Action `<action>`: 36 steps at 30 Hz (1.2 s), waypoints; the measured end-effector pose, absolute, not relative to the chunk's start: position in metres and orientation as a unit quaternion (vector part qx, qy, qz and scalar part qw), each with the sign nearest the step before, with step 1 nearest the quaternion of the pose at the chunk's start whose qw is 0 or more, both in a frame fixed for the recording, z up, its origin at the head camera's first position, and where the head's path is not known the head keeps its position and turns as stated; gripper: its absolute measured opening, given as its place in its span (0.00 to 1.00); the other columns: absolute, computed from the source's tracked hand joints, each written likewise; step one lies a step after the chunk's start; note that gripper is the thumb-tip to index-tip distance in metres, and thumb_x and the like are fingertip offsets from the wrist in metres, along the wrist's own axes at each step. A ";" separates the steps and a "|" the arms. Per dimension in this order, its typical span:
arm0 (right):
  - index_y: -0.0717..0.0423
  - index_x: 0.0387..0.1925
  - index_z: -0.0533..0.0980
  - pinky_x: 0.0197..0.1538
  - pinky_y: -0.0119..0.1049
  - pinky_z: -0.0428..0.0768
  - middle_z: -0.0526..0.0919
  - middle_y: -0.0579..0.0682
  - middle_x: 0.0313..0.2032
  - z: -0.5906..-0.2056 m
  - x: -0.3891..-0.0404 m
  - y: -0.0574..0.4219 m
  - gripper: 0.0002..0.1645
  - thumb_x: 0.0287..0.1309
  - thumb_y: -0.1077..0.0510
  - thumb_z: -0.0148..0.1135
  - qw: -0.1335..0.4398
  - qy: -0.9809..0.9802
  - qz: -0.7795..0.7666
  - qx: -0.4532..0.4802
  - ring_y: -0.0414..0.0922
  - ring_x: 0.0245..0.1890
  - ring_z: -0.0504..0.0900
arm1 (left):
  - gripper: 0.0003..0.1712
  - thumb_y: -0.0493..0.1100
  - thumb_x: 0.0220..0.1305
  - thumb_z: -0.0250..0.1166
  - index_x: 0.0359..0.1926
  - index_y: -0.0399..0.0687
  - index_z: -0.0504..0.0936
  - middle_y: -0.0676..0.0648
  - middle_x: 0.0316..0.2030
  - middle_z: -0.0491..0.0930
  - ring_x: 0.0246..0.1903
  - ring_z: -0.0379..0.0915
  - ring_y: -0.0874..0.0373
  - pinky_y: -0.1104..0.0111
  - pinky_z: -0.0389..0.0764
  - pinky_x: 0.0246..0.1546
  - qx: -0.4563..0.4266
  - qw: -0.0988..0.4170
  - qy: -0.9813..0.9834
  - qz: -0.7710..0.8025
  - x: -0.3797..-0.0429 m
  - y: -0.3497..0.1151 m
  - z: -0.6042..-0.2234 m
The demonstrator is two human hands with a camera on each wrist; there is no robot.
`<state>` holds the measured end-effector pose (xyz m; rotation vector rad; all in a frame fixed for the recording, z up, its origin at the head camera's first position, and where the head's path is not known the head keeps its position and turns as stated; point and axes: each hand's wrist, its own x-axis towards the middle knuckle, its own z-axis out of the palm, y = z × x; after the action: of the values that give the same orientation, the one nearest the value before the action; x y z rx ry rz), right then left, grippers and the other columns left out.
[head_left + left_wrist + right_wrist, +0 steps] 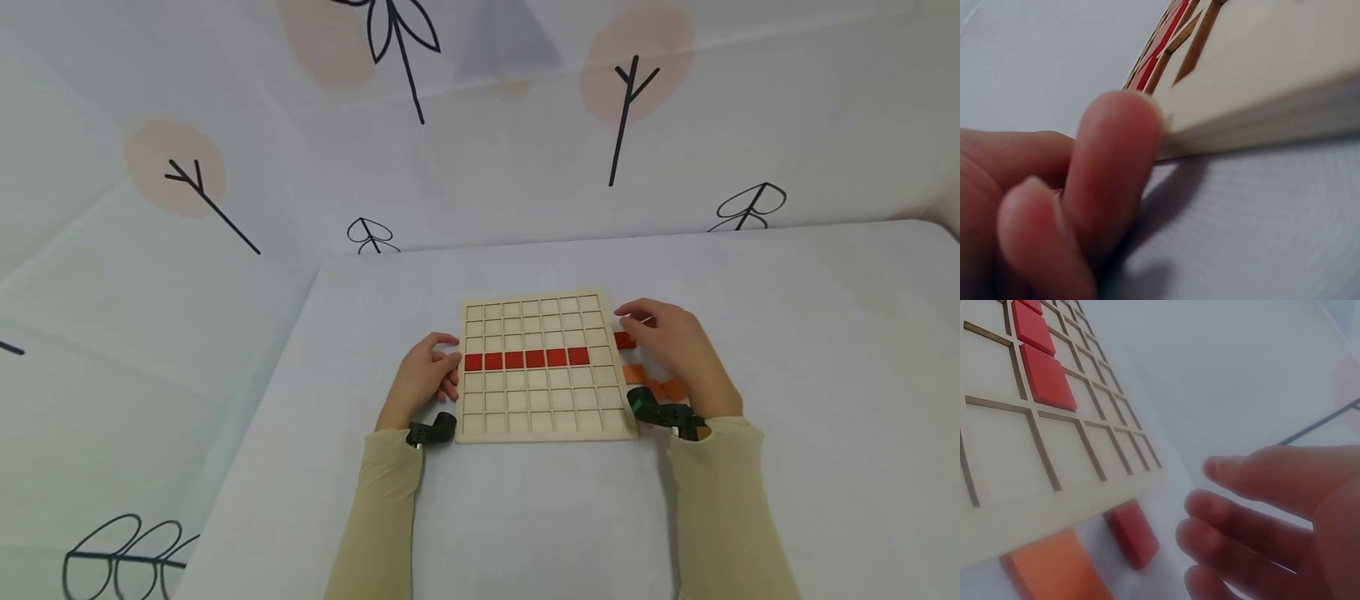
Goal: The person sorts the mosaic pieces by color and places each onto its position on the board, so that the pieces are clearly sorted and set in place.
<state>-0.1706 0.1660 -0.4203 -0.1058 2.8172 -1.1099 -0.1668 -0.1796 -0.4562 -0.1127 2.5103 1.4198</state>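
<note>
A pale wooden grid board (546,435) lies on the white-covered table. Across its fourth row from the far side runs a line of several red square tiles (535,358), and the rightmost cell of that row is bare. My left hand (422,377) rests at the board's left side, a fingertip touching its edge in the left wrist view. Over on the right, my right hand (671,337) hovers with relaxed, spread fingers and holds nothing. Beside those fingers a loose red tile (1132,534) lies against the board's right edge.
Several orange tiles (634,374) lie to the right of the board, partly hidden under the right hand and wrist. A black wrist camera (660,410) sits on the right wrist, another black wrist camera (432,430) on the left. A patterned cloth (510,167) hangs behind the table.
</note>
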 end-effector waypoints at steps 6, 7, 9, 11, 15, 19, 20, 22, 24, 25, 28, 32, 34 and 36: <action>0.52 0.53 0.69 0.47 0.52 0.68 0.73 0.56 0.48 -0.422 -0.170 0.169 0.21 0.63 0.48 0.44 0.055 0.927 -0.371 -0.023 0.54 0.47 0.69 | 0.16 0.49 0.62 0.56 0.50 0.57 0.67 0.44 0.22 0.77 0.16 0.76 0.51 0.66 0.75 0.15 -0.041 0.122 0.868 0.480 -0.166 -0.178 -0.456; 0.52 0.53 0.69 0.48 0.52 0.68 0.73 0.57 0.49 -0.422 -0.170 0.169 0.21 0.63 0.48 0.44 0.056 0.926 -0.372 -0.023 0.54 0.47 0.68 | 0.16 0.49 0.62 0.56 0.50 0.57 0.67 0.44 0.22 0.77 0.16 0.76 0.51 0.66 0.75 0.15 -0.043 0.122 0.867 0.481 -0.165 -0.179 -0.456; 0.53 0.54 0.69 0.49 0.53 0.67 0.72 0.57 0.50 -0.422 -0.170 0.168 0.22 0.63 0.48 0.45 0.058 0.925 -0.374 -0.020 0.55 0.48 0.68 | 0.16 0.49 0.62 0.56 0.50 0.58 0.67 0.44 0.22 0.77 0.16 0.76 0.51 0.66 0.75 0.15 -0.045 0.122 0.866 0.483 -0.165 -0.179 -0.456; 0.54 0.55 0.68 0.49 0.54 0.67 0.71 0.58 0.51 -0.423 -0.170 0.168 0.23 0.63 0.48 0.46 0.061 0.924 -0.377 -0.013 0.55 0.49 0.67 | 0.16 0.49 0.62 0.56 0.50 0.58 0.67 0.44 0.22 0.77 0.16 0.76 0.51 0.66 0.75 0.16 -0.047 0.123 0.864 0.485 -0.165 -0.179 -0.456; 0.55 0.56 0.67 0.49 0.54 0.68 0.69 0.58 0.52 -0.425 -0.170 0.168 0.24 0.62 0.48 0.47 0.067 0.923 -0.380 0.000 0.56 0.50 0.66 | 0.16 0.49 0.62 0.56 0.50 0.57 0.67 0.43 0.22 0.77 0.16 0.76 0.51 0.66 0.75 0.16 -0.046 0.124 0.863 0.487 -0.165 -0.179 -0.457; 0.55 0.55 0.67 0.50 0.55 0.67 0.69 0.59 0.52 -0.428 -0.172 0.169 0.21 0.62 0.54 0.48 0.073 0.924 -0.375 -0.004 0.57 0.50 0.67 | 0.16 0.49 0.62 0.56 0.50 0.57 0.67 0.43 0.22 0.77 0.16 0.76 0.50 0.66 0.76 0.16 -0.043 0.126 0.862 0.490 -0.166 -0.180 -0.457; 0.55 0.55 0.67 0.50 0.55 0.67 0.69 0.60 0.52 -0.428 -0.172 0.169 0.21 0.61 0.56 0.48 0.076 0.925 -0.373 -0.006 0.57 0.50 0.67 | 0.16 0.49 0.62 0.56 0.50 0.57 0.67 0.43 0.22 0.77 0.16 0.76 0.50 0.66 0.76 0.16 -0.043 0.126 0.861 0.491 -0.166 -0.180 -0.457; 0.56 0.55 0.67 0.50 0.55 0.67 0.69 0.60 0.52 -0.429 -0.173 0.169 0.21 0.59 0.60 0.47 0.084 0.926 -0.367 -0.014 0.57 0.50 0.66 | 0.16 0.49 0.62 0.56 0.50 0.57 0.67 0.43 0.22 0.76 0.16 0.76 0.50 0.65 0.76 0.16 -0.043 0.127 0.860 0.493 -0.167 -0.180 -0.457; 0.57 0.56 0.66 0.50 0.56 0.66 0.68 0.61 0.52 -0.430 -0.175 0.169 0.23 0.57 0.63 0.47 0.092 0.928 -0.360 -0.023 0.58 0.50 0.66 | 0.16 0.48 0.62 0.56 0.50 0.57 0.67 0.43 0.22 0.76 0.16 0.76 0.50 0.65 0.76 0.16 -0.044 0.126 0.860 0.493 -0.167 -0.180 -0.457; 0.57 0.56 0.66 0.50 0.56 0.66 0.68 0.61 0.52 -0.431 -0.175 0.169 0.24 0.56 0.64 0.47 0.096 0.929 -0.357 -0.027 0.58 0.50 0.66 | 0.16 0.48 0.62 0.56 0.50 0.57 0.67 0.43 0.22 0.76 0.16 0.76 0.50 0.65 0.76 0.16 -0.044 0.126 0.860 0.493 -0.167 -0.180 -0.457; 0.57 0.56 0.66 0.50 0.56 0.66 0.68 0.61 0.52 -0.433 -0.176 0.169 0.24 0.54 0.65 0.47 0.099 0.931 -0.350 -0.038 0.57 0.49 0.67 | 0.16 0.48 0.62 0.56 0.50 0.57 0.67 0.43 0.22 0.76 0.16 0.76 0.50 0.65 0.76 0.16 -0.043 0.126 0.861 0.491 -0.167 -0.179 -0.456; 0.57 0.55 0.66 0.50 0.55 0.66 0.68 0.60 0.51 -0.433 -0.175 0.168 0.24 0.54 0.65 0.47 0.102 0.931 -0.347 -0.044 0.57 0.48 0.67 | 0.16 0.48 0.62 0.56 0.50 0.57 0.67 0.43 0.22 0.77 0.16 0.76 0.50 0.65 0.76 0.16 -0.044 0.125 0.862 0.489 -0.166 -0.179 -0.456; 0.57 0.56 0.66 0.50 0.55 0.66 0.69 0.60 0.51 -0.432 -0.175 0.168 0.24 0.54 0.65 0.48 0.105 0.931 -0.346 -0.047 0.57 0.48 0.67 | 0.16 0.48 0.62 0.56 0.50 0.57 0.67 0.43 0.22 0.77 0.16 0.76 0.50 0.65 0.76 0.16 -0.043 0.125 0.862 0.489 -0.166 -0.179 -0.456; 0.57 0.56 0.66 0.50 0.55 0.66 0.69 0.60 0.50 -0.432 -0.175 0.168 0.24 0.54 0.65 0.48 0.109 0.931 -0.345 -0.051 0.56 0.48 0.67 | 0.16 0.49 0.62 0.56 0.50 0.57 0.67 0.43 0.22 0.76 0.16 0.76 0.50 0.65 0.76 0.16 -0.042 0.124 0.862 0.490 -0.166 -0.179 -0.456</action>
<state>-0.1748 0.1679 -0.4317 -0.1489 2.7373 -1.0142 -0.1664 -0.1787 -0.4561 -0.1235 2.5130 1.4283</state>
